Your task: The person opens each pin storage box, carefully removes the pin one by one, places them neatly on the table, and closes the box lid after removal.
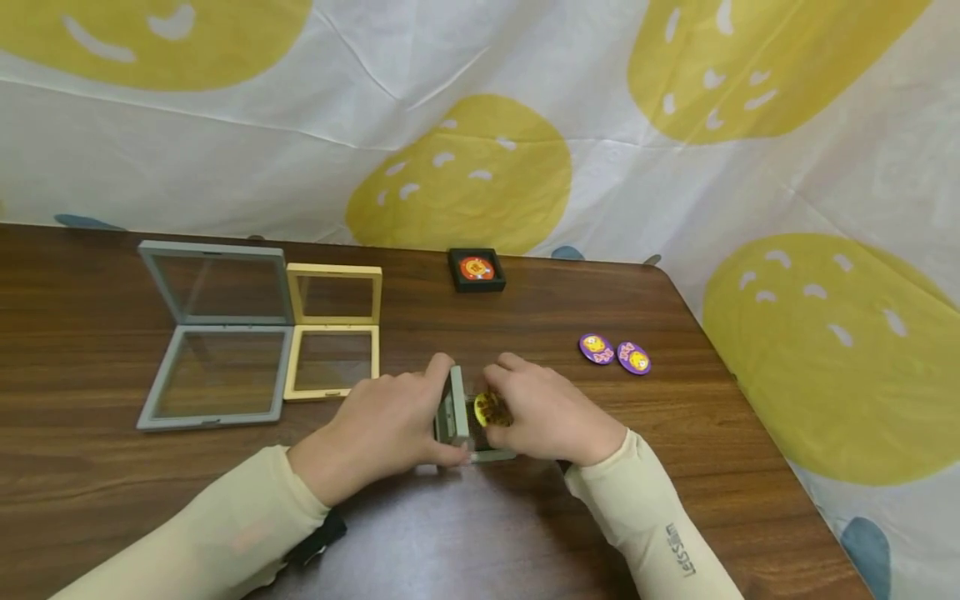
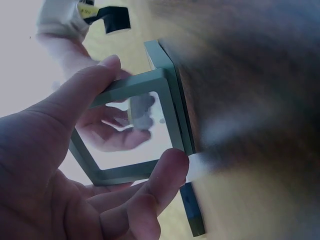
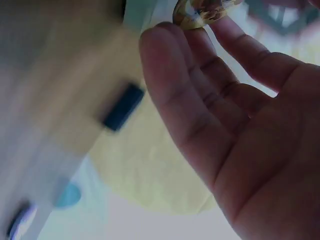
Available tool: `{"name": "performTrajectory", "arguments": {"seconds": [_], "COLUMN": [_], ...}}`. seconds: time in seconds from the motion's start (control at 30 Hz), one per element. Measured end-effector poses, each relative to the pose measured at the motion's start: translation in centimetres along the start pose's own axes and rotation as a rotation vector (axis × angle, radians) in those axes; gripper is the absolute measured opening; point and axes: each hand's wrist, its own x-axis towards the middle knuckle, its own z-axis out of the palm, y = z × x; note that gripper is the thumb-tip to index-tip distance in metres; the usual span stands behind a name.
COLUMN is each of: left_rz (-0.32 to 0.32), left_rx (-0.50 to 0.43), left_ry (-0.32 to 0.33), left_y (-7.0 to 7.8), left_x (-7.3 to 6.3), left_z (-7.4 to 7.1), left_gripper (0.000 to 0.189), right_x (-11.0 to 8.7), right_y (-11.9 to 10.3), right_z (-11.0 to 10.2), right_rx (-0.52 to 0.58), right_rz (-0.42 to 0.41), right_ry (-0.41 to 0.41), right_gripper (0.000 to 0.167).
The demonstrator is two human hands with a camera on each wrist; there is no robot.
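Note:
My left hand [image 1: 378, 421] grips a small green display frame [image 1: 457, 408] by the edges of its raised, clear-windowed lid. In the left wrist view, the thumb lies along one side of the frame [image 2: 127, 175] and the fingers along the opposite side. My right hand [image 1: 551, 412] pinches a round yellow badge [image 1: 487, 410] with a brown pattern, over the lower half of the same frame. The badge [image 3: 197, 14] shows as a shiny disc at the fingertips in the right wrist view, partly cut off by the top edge.
Open on the left stand a large grey-green frame [image 1: 213, 423] and a smaller yellow frame [image 1: 294, 360]. A black case [image 1: 459, 283] with a red-orange badge [image 1: 477, 267] sits at the back. Two purple badges [image 1: 597, 348] lie to the right, near the table's [image 1: 701, 450] side edge.

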Motion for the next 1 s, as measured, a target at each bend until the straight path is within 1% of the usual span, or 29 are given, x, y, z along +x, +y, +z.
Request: {"name": "performTrajectory", "arguments": {"seconds": [0.1, 0.17, 0.27, 0.37, 0.57, 0.73, 0.83, 1.0], "left_rz": [-0.011, -0.013, -0.011, -0.005, -0.019, -0.033, -0.04, -0.032], "left_rx": [-0.007, -0.007, -0.009, -0.012, -0.018, -0.02, -0.02, -0.018], "left_ry": [-0.018, -0.025, -0.025, -0.02, -0.03, -0.043, -0.049, -0.047], "left_y": [0.0, 0.0, 0.0, 0.0, -0.1, -0.1, -0.1, 0.0], "left_x": [0.0, 0.0, 0.0, 0.0, 0.0, 0.1, 0.1, 0.1], "left_z": [0.0, 0.0, 0.0, 0.0, -0.1, -0.2, -0.2, -0.1], "left_gripper": [0.077, 0.079, 0.079, 0.08, 0.083, 0.084, 0.083, 0.081], "right_x": [-0.6, -1.0, -1.7, -2.3, -3.1, -4.0, -4.4, -4.7], "right_y": [1.8, 3.1, 4.9, 6.4, 8.7, 10.5, 11.5, 12.8], "right_z": [-0.9, -1.5, -2.2, -2.8, -3.8, -4.4, -4.5, -4.1], "right_rx": [-0.03, -0.059, -0.093, -0.092, -0.039, -0.016, -0.005, 0.012], "right_rz": [0.073, 0.13, 0.223, 0.281, 0.342, 0.417, 0.456, 0.488], "right_ry": [0.04, 0.049, 0.022, -0.006, -0.032, -0.049, -0.059, -0.096], "right_gripper": [0.031, 0.032, 0.034, 0.035, 0.041, 0.04, 0.039, 0.041]}}
